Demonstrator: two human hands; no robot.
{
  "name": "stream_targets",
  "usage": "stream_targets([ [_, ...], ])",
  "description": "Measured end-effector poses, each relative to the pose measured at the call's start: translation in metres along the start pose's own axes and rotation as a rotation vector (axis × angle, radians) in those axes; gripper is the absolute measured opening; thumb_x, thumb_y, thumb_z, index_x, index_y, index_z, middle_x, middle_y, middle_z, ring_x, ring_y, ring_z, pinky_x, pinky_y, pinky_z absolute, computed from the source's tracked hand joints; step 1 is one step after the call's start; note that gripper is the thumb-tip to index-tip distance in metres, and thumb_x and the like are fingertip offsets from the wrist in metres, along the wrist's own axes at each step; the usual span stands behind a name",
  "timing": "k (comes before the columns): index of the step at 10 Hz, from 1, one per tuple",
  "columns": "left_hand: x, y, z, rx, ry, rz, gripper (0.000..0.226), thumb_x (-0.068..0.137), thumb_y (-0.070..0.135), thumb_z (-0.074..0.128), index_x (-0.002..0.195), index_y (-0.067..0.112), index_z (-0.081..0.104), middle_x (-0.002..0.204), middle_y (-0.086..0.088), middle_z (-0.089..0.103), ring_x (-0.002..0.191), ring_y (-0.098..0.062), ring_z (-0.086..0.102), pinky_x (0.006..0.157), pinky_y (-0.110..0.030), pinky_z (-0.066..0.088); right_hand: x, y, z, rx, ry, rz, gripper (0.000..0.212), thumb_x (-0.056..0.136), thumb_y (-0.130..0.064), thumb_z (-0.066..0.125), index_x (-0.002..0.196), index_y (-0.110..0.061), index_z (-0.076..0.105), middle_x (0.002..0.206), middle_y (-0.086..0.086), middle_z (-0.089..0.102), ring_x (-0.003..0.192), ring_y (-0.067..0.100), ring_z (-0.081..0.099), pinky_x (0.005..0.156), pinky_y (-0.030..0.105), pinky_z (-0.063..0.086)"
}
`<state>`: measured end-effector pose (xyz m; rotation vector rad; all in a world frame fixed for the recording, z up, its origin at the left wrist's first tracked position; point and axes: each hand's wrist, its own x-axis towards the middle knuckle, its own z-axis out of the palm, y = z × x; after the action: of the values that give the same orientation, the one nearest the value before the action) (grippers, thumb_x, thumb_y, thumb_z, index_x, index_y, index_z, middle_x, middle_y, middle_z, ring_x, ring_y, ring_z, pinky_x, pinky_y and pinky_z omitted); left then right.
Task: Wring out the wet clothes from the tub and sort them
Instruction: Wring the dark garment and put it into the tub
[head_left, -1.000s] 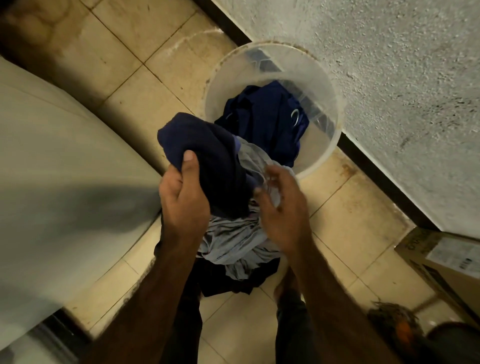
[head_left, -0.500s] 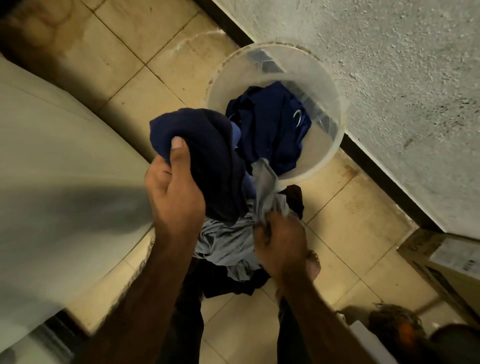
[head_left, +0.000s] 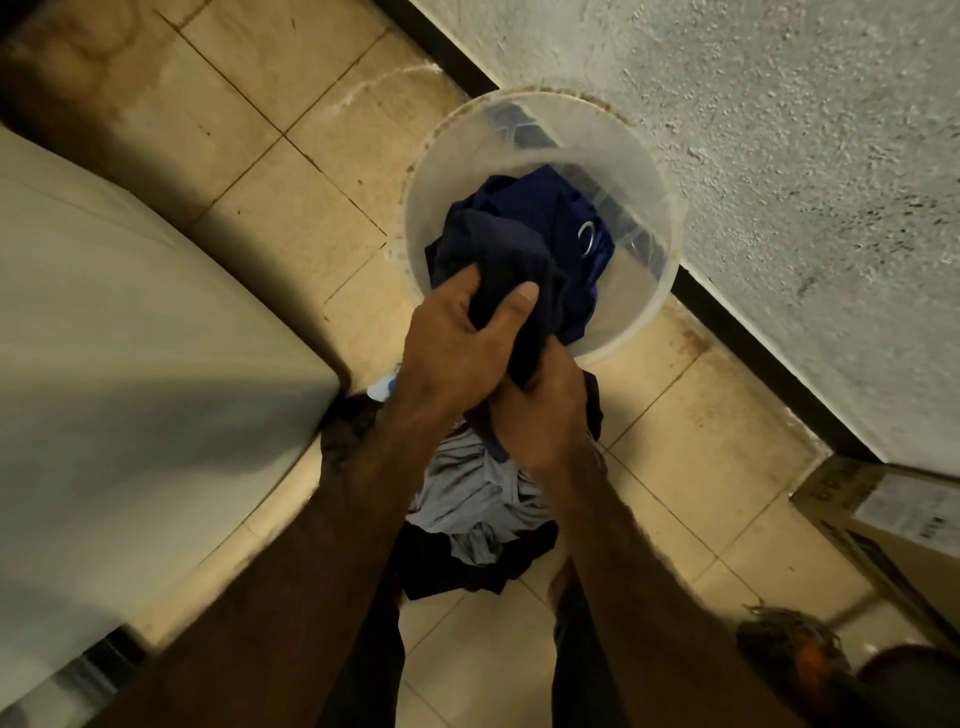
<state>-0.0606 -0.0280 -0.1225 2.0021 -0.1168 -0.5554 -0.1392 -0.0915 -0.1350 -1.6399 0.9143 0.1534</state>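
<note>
While left hand (head_left: 457, 353), right hand (head_left: 545, 415) grip dark garment (head_left: 498, 249) at tub (head_left: 623, 171), I judge midway: blue clothes (head_left: 561, 208) inside, grey pile (head_left: 467, 499) near.

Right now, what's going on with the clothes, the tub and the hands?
Dark navy cloth: bunched, gripped by both hands.
Left hand: grips its upper end.
Right hand: grips its lower end.
Round clear plastic tub: upright, blue garment inside.
Pale grey garment: crumpled below the hands.
</note>
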Motion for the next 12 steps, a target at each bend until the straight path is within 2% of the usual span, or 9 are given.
stream_targets([
  [1,-0.003,-0.011,-0.002,-0.199,-0.169,-0.103,0.025,0.098,0.040,0.056,0.114,0.024,0.066,0.104,0.009,0.073,0.101,-0.003,0.067,0.088,-0.025,0.055,-0.001,-0.010,-0.004,0.114,0.070,0.033,0.036,0.086,-0.047,0.065,0.110,-0.021,0.068,0.092,-0.002,0.075,0.084,0.018,0.073,0.077,0.044,0.061],
  [2,-0.026,-0.027,-0.005,-0.715,-0.401,-0.531,0.059,0.089,0.055,0.045,0.134,0.018,0.057,0.134,-0.006,0.063,0.127,-0.019,0.057,0.110,-0.036,0.042,-0.006,-0.027,-0.014,0.471,0.074,0.110,0.007,0.094,-0.024,0.070,0.100,-0.024,0.073,0.090,-0.004,0.078,0.089,0.014,0.075,0.077,0.028,0.061],
  [3,-0.043,-0.040,-0.003,-0.693,-0.379,-0.610,0.071,0.084,0.067,0.047,0.135,0.019,0.055,0.135,-0.007,0.061,0.127,-0.021,0.056,0.109,-0.033,0.043,0.000,-0.036,-0.023,0.574,0.075,0.172,0.011,0.093,-0.029,0.071,0.102,-0.023,0.074,0.094,-0.001,0.079,0.091,0.017,0.075,0.078,0.030,0.063],
  [6,-0.054,-0.021,-0.003,-0.570,-0.234,-0.444,0.033,0.090,0.034,0.069,0.115,0.013,0.071,0.111,-0.007,0.075,0.105,-0.023,0.071,0.088,-0.039,0.058,0.061,-0.011,-0.032,0.596,-0.096,0.421,0.082,0.077,-0.078,0.062,0.134,-0.019,0.064,0.121,0.011,0.073,0.108,0.030,0.072,0.099,0.046,0.056],
  [7,-0.037,-0.003,-0.002,-0.490,-0.150,-0.448,0.028,0.094,0.035,0.064,0.109,0.014,0.072,0.100,-0.001,0.077,0.091,-0.012,0.074,0.073,-0.022,0.059,0.037,0.004,-0.038,0.613,-0.117,0.470,0.077,0.083,-0.074,0.060,0.136,-0.019,0.062,0.124,0.013,0.072,0.111,0.028,0.070,0.100,0.045,0.054],
  [8,-0.011,0.009,0.003,-0.461,-0.175,-0.513,0.029,0.095,0.047,0.059,0.104,0.022,0.070,0.100,0.005,0.076,0.087,-0.009,0.073,0.069,-0.020,0.059,-0.011,0.035,-0.042,0.502,-0.156,0.438,0.037,0.106,-0.032,0.046,0.136,-0.014,0.057,0.129,0.017,0.064,0.113,0.024,0.065,0.093,0.035,0.053],
  [10,0.009,0.010,0.004,-0.622,-0.258,-0.495,0.062,0.094,0.060,0.049,0.135,0.015,0.058,0.130,-0.005,0.066,0.116,-0.022,0.065,0.103,-0.037,0.049,-0.042,0.020,-0.038,0.565,-0.214,0.239,0.044,0.073,-0.062,0.074,0.111,-0.039,0.073,0.117,0.003,0.075,0.113,0.022,0.070,0.098,0.043,0.054],
  [11,0.001,-0.002,0.002,-0.685,-0.311,-0.489,0.068,0.092,0.063,0.050,0.143,0.017,0.050,0.140,-0.005,0.058,0.129,-0.021,0.056,0.112,-0.039,0.041,-0.035,0.013,-0.041,0.603,-0.124,0.202,0.048,0.077,-0.044,0.077,0.120,-0.022,0.072,0.114,0.009,0.076,0.108,0.029,0.072,0.099,0.047,0.055],
  [12,-0.033,-0.014,-0.008,-0.676,-0.330,-0.638,0.053,0.101,0.046,0.046,0.144,0.014,0.046,0.134,-0.002,0.052,0.126,-0.018,0.055,0.094,-0.020,0.052,-0.011,0.000,-0.046,0.712,-0.082,0.264,0.039,0.080,-0.041,0.076,0.110,-0.016,0.075,0.107,0.013,0.077,0.098,0.030,0.074,0.090,0.047,0.058],
])
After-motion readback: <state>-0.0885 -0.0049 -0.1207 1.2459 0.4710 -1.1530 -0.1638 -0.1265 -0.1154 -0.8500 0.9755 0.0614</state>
